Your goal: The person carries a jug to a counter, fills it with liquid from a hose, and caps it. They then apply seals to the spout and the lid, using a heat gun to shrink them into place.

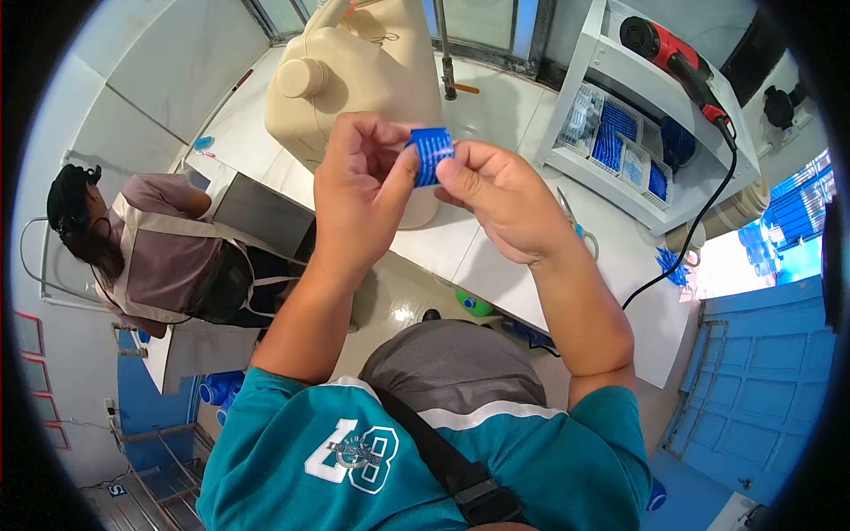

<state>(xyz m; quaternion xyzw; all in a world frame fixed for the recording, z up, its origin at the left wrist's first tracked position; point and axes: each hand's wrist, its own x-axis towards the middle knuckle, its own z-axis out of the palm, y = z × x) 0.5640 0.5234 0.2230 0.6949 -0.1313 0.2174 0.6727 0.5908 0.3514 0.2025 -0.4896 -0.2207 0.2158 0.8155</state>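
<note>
My left hand (367, 181) and my right hand (505, 195) meet in front of me, both with fingers closed. Pinched between them is a small blue plastic seal band (432, 152) with white print, its lower edge partly behind my right thumb. Just behind my hands stands a large beige water jug (381, 80) with a round screw cap (302, 78) on its side facing left. A pair of scissors (584, 234) lies on the white counter (452, 243), close to my right forearm.
A white shelf unit (611, 80) at the right holds baskets of blue printed pieces (620, 133). On top lies a red and black heat gun (668, 57), its cord (699, 221) trailing across the counter. A tap (448, 75) is behind. Another person (177, 239) stands at the left.
</note>
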